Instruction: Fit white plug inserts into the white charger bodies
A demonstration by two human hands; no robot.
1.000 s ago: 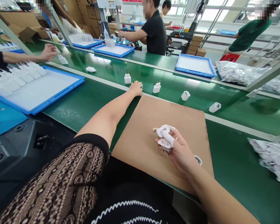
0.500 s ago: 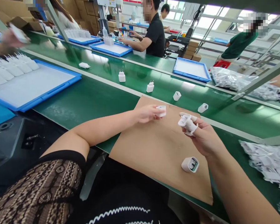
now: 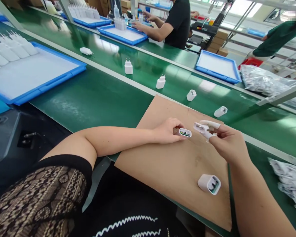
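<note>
Over the brown cardboard sheet [image 3: 162,164], my left hand [image 3: 169,131] is closed around a white charger housing [image 3: 185,132]. Its open end faces me and shows a green circuit board inside. To the right, my right hand [image 3: 224,138], with white finger covers on thumb and forefinger, pinches a small white plastic cap [image 3: 199,127]. A short gap separates cap and housing. Another open charger housing [image 3: 209,183] lies on the cardboard near its right edge, with parts visible inside.
Along the green conveyor [image 3: 103,56] are several white chargers, among them an upright plug charger [image 3: 128,66]. A blue-rimmed tray [image 3: 51,72] with rows of chargers stands left. Bagged white parts [image 3: 288,184] lie at right. A person in black [image 3: 179,23] works across the line.
My left hand has moved right and down, turning the housing's open end into view. The right hand now holds the cap closer to it. The whole view has shifted.
</note>
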